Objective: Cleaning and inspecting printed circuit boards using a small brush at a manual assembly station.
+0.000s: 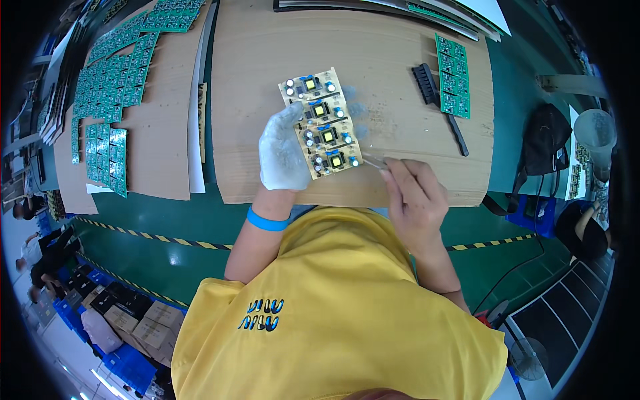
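My left hand [283,155], in a white glove, grips the left edge of a tan circuit board panel [325,123]. The panel is tilted slightly and carries several repeated groups of parts with yellow-topped transformers, white-topped capacitors and blue components. My right hand [420,200] is bare and closed around what look like thin metal tweezers [375,162]. Their tips point left, at the panel's lower right corner; whether they touch it I cannot tell. Under the panel lies a cardboard sheet [407,173] with grey-blue smudges beside the panel.
A black brush [437,100] lies to the right, beside a green circuit board panel [453,77]. Many green panels [110,87] cover another cardboard sheet at the left. A black bag [543,143] and a clear cup-like container [595,132] are at the far right.
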A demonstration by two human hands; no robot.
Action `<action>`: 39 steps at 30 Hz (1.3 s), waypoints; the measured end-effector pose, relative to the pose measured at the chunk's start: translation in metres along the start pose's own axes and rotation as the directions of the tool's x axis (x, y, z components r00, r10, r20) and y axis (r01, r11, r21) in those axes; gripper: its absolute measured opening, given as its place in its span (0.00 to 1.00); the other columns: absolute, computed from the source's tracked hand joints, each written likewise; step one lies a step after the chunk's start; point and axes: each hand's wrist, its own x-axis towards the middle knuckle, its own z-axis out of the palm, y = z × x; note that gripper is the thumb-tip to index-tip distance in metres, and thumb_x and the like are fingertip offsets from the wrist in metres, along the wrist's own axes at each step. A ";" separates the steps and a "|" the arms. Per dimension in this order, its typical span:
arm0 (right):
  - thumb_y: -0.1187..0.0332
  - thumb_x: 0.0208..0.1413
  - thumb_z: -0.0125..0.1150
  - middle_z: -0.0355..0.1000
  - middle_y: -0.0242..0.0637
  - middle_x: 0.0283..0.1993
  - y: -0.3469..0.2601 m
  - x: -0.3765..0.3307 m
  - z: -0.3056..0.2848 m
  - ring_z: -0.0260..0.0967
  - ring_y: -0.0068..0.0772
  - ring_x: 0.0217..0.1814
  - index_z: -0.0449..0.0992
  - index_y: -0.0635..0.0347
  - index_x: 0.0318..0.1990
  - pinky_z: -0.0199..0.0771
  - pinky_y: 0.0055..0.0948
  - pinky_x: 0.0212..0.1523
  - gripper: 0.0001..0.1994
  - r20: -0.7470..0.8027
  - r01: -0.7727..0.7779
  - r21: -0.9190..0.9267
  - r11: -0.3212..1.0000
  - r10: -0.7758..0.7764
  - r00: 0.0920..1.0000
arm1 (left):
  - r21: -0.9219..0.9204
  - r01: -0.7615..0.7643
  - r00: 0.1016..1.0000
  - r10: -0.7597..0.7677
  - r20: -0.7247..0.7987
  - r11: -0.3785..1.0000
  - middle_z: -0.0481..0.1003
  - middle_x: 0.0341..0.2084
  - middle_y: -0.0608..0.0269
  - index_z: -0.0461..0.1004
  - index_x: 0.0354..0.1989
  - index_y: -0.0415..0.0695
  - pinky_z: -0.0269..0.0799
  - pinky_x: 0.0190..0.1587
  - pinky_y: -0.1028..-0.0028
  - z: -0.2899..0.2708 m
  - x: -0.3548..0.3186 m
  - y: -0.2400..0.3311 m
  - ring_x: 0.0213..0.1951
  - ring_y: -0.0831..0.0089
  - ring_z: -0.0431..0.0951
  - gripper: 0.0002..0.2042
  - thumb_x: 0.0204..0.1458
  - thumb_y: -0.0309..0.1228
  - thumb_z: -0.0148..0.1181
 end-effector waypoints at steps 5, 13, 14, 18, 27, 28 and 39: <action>0.79 0.52 0.72 0.75 0.40 0.36 -0.007 -0.011 0.012 0.74 0.38 0.28 0.83 0.65 0.44 0.74 0.33 0.27 0.11 0.072 0.032 0.048 0.998 -0.035 0.997 | -0.060 -0.025 0.982 0.036 0.185 0.998 0.71 0.63 0.40 0.61 0.71 0.36 0.78 0.58 0.43 0.000 0.002 0.000 0.59 0.42 0.76 0.29 0.69 0.45 0.43; 0.77 0.54 0.71 0.74 0.40 0.39 -0.035 -0.009 0.027 0.75 0.40 0.32 0.81 0.64 0.49 0.76 0.36 0.30 0.14 0.126 0.000 0.079 0.997 -0.010 0.992 | 0.014 -0.208 0.971 0.205 0.124 0.978 0.66 0.67 0.43 0.56 0.74 0.38 0.66 0.69 0.44 -0.001 -0.005 -0.007 0.69 0.48 0.66 0.32 0.70 0.48 0.45; 0.77 0.54 0.71 0.74 0.40 0.39 -0.038 -0.008 0.029 0.75 0.40 0.32 0.81 0.64 0.49 0.76 0.36 0.30 0.14 0.124 0.001 0.080 0.997 -0.011 0.992 | 0.032 -0.255 0.959 0.248 0.138 0.966 0.65 0.67 0.44 0.54 0.75 0.40 0.64 0.71 0.45 -0.002 -0.006 -0.008 0.69 0.49 0.66 0.31 0.69 0.45 0.47; 0.76 0.55 0.71 0.73 0.40 0.39 -0.044 -0.007 0.034 0.75 0.41 0.34 0.80 0.64 0.49 0.77 0.36 0.31 0.14 0.116 -0.044 0.047 0.998 0.038 0.993 | 0.152 -0.393 0.915 0.368 0.167 0.907 0.61 0.70 0.47 0.49 0.77 0.42 0.56 0.74 0.43 -0.005 -0.011 -0.012 0.71 0.51 0.62 0.34 0.67 0.41 0.54; 0.76 0.58 0.68 0.72 0.42 0.40 -0.048 -0.012 0.043 0.76 0.45 0.35 0.78 0.65 0.48 0.77 0.40 0.32 0.12 0.121 -0.115 0.035 0.993 0.110 0.987 | 0.216 -0.494 0.865 0.452 0.218 0.842 0.63 0.68 0.55 0.44 0.79 0.47 0.54 0.75 0.44 -0.008 -0.013 -0.015 0.70 0.53 0.63 0.39 0.61 0.25 0.57; 0.76 0.58 0.68 0.71 0.42 0.40 -0.049 -0.014 0.044 0.76 0.45 0.35 0.78 0.65 0.49 0.77 0.40 0.32 0.12 0.119 -0.124 0.044 0.991 0.118 0.986 | 0.166 -0.506 0.855 0.466 0.228 0.846 0.65 0.66 0.56 0.44 0.79 0.47 0.58 0.74 0.47 -0.010 -0.013 -0.015 0.69 0.53 0.65 0.39 0.61 0.20 0.56; 0.75 0.61 0.65 0.68 0.44 0.44 -0.053 -0.029 0.051 0.75 0.50 0.35 0.74 0.66 0.50 0.77 0.42 0.30 0.12 0.212 -0.204 0.032 0.978 0.193 0.958 | 0.284 -0.559 0.829 0.528 0.185 0.779 0.65 0.63 0.61 0.44 0.79 0.47 0.60 0.73 0.47 -0.004 -0.016 -0.018 0.66 0.59 0.69 0.41 0.59 0.16 0.55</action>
